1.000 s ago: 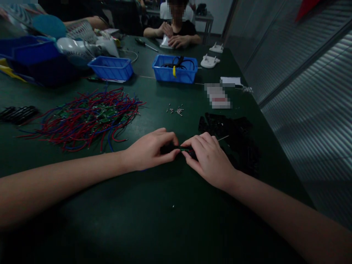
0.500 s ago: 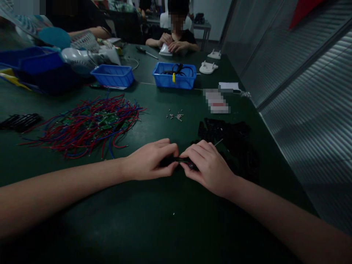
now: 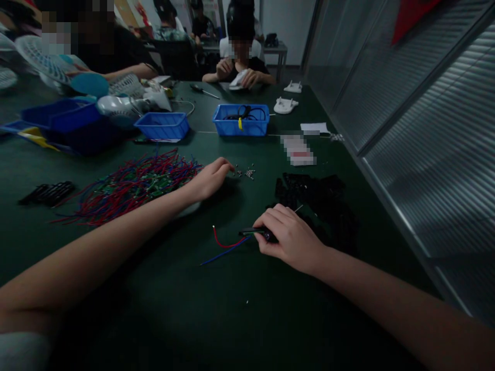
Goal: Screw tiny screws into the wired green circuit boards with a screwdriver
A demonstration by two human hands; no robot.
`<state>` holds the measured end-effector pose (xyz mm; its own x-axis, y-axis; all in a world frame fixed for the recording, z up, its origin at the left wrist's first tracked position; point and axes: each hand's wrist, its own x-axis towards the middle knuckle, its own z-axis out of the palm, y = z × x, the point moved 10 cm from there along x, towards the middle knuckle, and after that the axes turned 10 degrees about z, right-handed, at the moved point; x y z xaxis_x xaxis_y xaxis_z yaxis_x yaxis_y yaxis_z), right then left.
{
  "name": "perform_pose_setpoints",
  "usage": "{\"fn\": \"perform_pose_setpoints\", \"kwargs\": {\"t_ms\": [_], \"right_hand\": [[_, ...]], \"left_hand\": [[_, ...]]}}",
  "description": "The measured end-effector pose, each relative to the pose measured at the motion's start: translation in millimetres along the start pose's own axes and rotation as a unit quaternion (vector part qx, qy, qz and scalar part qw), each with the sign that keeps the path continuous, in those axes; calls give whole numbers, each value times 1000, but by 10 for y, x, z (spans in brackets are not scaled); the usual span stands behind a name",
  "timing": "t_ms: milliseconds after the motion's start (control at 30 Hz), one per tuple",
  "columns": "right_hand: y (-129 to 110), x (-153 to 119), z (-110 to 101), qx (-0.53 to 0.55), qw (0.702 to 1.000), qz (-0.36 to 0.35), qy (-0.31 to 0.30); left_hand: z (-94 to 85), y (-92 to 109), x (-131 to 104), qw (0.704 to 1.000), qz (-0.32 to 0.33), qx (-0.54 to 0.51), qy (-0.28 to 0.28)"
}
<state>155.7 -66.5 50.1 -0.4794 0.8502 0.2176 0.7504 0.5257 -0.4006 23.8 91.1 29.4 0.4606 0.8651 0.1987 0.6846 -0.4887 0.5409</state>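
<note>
My right hand is closed around a narrow black plastic piece with a green circuit board along it. One red wire and one blue wire trail from it to the left. A dark rounded part shows under the fingers, and a thin metal shaft sticks out beyond the knuckles; whether they belong together I cannot tell. My left hand reaches out with fingers extended, its fingertips at the left edge of a scatter of small screws. The thumb is mostly hidden.
Wired green circuit boards are heaped beside my left forearm. Black plastic parts lie beyond my right hand, others far left. Blue bins stand farther back. Across the table a person handles a white part.
My left hand has let go of the black piece and moved forward to the screws. The red and blue wires are now exposed. My right hand keeps its hold; the view has shifted slightly.
</note>
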Motion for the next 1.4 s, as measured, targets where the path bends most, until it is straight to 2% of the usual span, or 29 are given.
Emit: {"fn": "perform_pose_setpoints", "kwargs": {"t_ms": [67,167,367,600,833,1133,1300,1400], "right_hand": [[4,2,-3,0,1000,3,-1],[7,4,3,-4,1000,3,-2],[0,0,32,-10,1000,-2,-9],[-11,4,31,-11,1000,-11,-9],[-16,-6,33,-14,1000,-17,-7],[-17,-1,48,-24,1000,-13,-12],[-8,-7,54,-27,1000,-11,-8],[23,-8,31,-9,1000,3,8]], "left_hand": [[-4,-141,137,999,-5,32,11],[53,-175,212,997,16,72,0],[127,-8,105,988,83,130,-19],[170,92,81,977,125,170,-29],[213,128,117,971,143,191,-25],[205,389,76,964,177,197,-21],[245,425,40,961,181,206,-31],[155,451,46,961,179,210,-5]]}}
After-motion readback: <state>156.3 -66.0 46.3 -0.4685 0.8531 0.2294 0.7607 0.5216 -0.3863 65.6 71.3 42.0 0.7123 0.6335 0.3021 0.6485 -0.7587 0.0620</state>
